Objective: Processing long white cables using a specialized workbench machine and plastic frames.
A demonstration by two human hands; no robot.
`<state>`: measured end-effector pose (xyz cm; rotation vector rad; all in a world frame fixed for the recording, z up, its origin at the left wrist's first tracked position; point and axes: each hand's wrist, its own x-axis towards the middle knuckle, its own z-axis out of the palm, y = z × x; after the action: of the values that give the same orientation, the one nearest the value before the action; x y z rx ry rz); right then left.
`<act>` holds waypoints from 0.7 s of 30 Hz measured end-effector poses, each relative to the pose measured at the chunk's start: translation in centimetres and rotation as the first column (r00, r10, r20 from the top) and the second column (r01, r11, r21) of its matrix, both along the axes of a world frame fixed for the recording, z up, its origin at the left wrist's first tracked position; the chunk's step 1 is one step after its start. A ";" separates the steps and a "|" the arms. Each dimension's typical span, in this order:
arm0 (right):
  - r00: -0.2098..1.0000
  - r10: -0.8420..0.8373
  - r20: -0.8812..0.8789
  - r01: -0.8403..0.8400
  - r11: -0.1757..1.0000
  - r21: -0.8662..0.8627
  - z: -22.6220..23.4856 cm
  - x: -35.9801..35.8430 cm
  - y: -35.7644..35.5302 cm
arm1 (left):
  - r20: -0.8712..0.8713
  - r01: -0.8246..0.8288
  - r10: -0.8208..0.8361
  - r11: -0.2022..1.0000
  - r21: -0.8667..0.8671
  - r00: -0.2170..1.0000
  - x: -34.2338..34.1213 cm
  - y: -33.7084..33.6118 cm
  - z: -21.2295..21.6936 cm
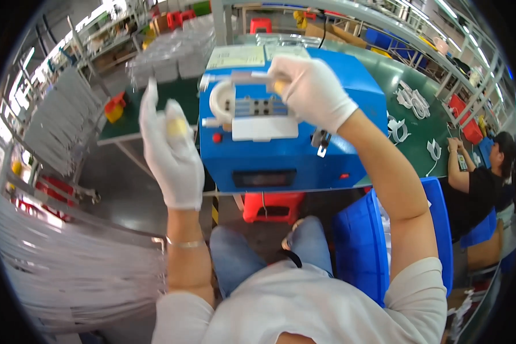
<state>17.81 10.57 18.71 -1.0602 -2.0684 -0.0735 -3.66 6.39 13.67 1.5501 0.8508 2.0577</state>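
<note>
A blue bench machine (304, 166) stands in front of me, with a small display and a red button on its front. On its top are a white ring-shaped part (221, 98), metal rails and a white plate (265, 129). My right hand (312, 89), in a white glove, is closed above the rails, fingertips at the right end of a pale strip (247, 77); what it grips is not clear. My left hand (174, 149), also gloved, is raised left of the machine, apart from it. Its fingers are stretched and spread, with a yellowish patch at one fingertip.
White cable-like parts (411, 100) lie on the green table at right. A blue bin (358, 246) stands beside my right leg, near a seated co-worker (479, 183). Racks of pale strips (80, 264) stand at left, and a red stool (272, 207) is under the table.
</note>
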 end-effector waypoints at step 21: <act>0.997 -0.072 0.028 0.074 0.992 -0.098 0.0 -0.9 0.0 | 0.238 0.475 -0.411 0.776 -0.415 0.880 2.3 -0.6 -6.4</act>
<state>16.92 10.59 18.72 -1.2011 -2.0736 -0.0208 -1.39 5.75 7.31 1.1867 0.7606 1.4607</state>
